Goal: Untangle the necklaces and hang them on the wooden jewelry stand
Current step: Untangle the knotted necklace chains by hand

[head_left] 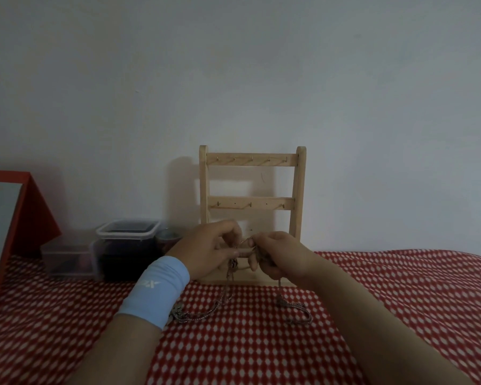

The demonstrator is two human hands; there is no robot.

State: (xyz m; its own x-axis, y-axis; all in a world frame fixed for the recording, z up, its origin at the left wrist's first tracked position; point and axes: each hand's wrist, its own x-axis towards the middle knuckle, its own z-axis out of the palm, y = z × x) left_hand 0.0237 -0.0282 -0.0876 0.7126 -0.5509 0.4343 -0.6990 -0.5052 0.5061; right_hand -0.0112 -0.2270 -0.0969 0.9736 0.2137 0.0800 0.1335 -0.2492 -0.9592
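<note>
A wooden jewelry stand (252, 159) stands upright against the wall, with two crossbars of small hooks that carry nothing. In front of its lower part my left hand (206, 250) and my right hand (282, 252) are raised close together, each pinching part of the tangled silver necklaces (247, 241). A short length of chain runs taut between my fingertips. One chain end (203, 312) hangs from the left hand onto the cloth, another (296, 311) from the right hand. My hands hide the knot itself.
A red and white checked cloth (386, 301) covers the surface. At the left stand a red-framed mirror (3, 234) and clear plastic boxes (128, 245) against the wall. A light blue band (154, 290) is on my left wrist.
</note>
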